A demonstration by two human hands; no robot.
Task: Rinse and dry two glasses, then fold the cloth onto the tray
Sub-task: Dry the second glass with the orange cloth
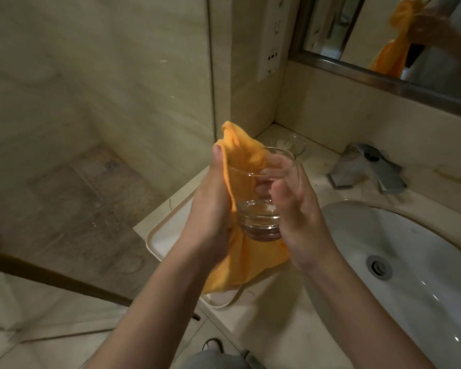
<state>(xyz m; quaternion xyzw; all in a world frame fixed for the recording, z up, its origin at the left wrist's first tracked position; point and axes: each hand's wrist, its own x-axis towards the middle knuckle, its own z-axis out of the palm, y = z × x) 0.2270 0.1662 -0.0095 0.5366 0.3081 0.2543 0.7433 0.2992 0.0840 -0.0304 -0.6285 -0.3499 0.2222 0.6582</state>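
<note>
Two hands: the left hand [210, 209] and right hand [301, 211]. One glass [261, 211] is held between them, and one orange cloth [240, 251]. One tray [157, 235] lies on the counter. One glass bowl [290, 145] stands in the corner; it may hold something pale, too blurred to count. One tap [367, 166], one sink [410, 262] with one drain [379, 267], one mirror [383, 35], one wall socket plate [272, 41].

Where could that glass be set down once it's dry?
Bare tray shows left of the left hand; bare counter lies between tray and sink. The back corner is crowded: a glass dish beside the faucet.
</note>
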